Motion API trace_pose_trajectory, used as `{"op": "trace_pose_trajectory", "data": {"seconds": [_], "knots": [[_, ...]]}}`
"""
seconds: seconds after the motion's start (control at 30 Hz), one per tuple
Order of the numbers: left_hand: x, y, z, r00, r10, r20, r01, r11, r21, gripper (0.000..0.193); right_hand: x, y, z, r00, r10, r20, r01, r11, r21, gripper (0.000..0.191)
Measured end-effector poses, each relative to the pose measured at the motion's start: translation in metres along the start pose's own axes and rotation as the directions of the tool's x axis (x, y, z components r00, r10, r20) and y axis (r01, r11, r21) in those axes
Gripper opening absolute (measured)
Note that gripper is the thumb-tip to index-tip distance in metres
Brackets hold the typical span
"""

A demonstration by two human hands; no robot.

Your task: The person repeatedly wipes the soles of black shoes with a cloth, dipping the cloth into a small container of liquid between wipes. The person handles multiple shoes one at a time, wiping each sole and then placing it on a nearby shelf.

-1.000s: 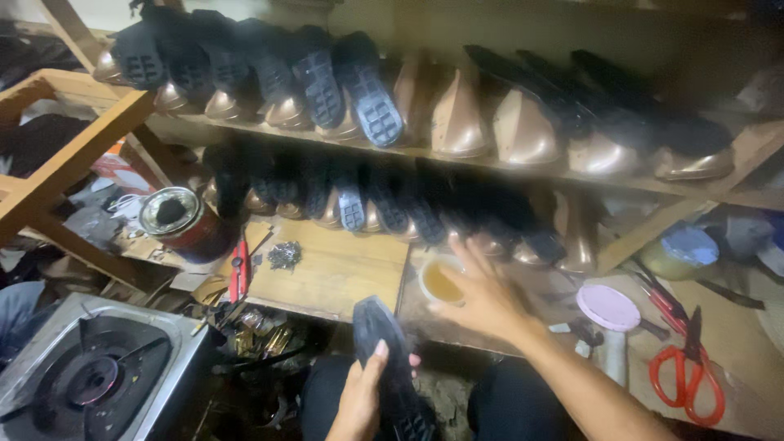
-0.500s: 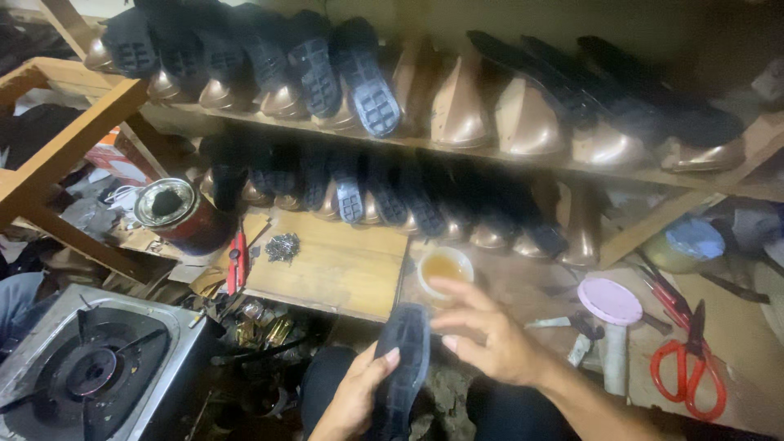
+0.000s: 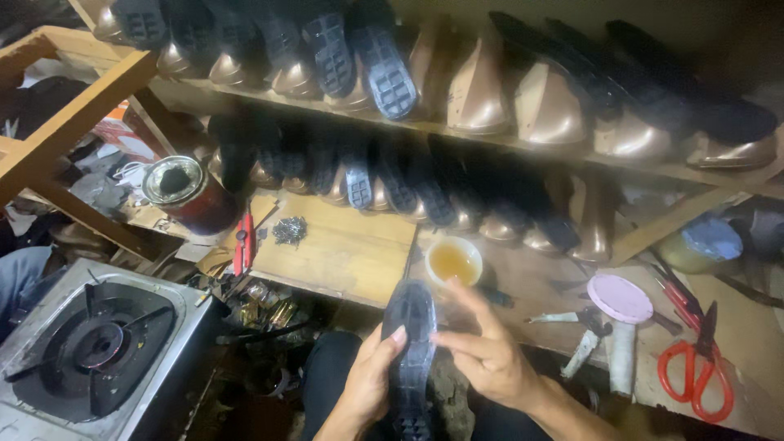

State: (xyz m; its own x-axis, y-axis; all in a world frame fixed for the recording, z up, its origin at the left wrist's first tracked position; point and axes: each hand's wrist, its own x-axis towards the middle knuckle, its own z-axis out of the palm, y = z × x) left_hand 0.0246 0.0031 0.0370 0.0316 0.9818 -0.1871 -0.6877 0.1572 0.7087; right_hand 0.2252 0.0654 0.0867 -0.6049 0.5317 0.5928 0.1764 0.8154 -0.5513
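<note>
A black rubber shoe sole is held low in the middle of the view, above the lap and just in front of the tabletop's near edge. It is clasped along its left side by the left hand, with the thumb laid on its face. The right hand is open, its fingertips spread and touching the sole's right edge, clamped on nothing. A small white bowl of amber glue-like liquid stands just behind the sole on the tabletop.

As a judgement, the sole is being coated or smoothed by finger, and this piece is not yet finished, since no shoe upper is joined to it. Many soled shoes on tan lasts are racked on the wooden shelves, so much of the batch seems done. Red-handled scissors lie unused at the right.
</note>
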Motion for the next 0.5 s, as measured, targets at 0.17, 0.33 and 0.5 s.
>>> {"op": "trace_pose_trajectory", "data": {"seconds": [0.17,0.33,0.5], "knots": [[0.008,0.006,0.003,0.994,0.039,-0.102,-0.048,0.995,-0.085,0.041,-0.002,-0.004,0.004,0.988,-0.135,0.072,0.146,0.972,-0.185,0.029],[0.013,0.011,0.007,0.976,0.055,-0.209,-0.072,0.995,-0.074,0.042,-0.012,-0.013,0.012,0.991,0.122,0.058,-0.125,0.991,0.048,0.044],[0.011,0.013,0.004,0.993,0.034,-0.109,-0.027,0.997,0.068,0.046,-0.013,-0.013,0.021,0.875,0.438,0.206,-0.469,0.872,0.139,0.065]]}}
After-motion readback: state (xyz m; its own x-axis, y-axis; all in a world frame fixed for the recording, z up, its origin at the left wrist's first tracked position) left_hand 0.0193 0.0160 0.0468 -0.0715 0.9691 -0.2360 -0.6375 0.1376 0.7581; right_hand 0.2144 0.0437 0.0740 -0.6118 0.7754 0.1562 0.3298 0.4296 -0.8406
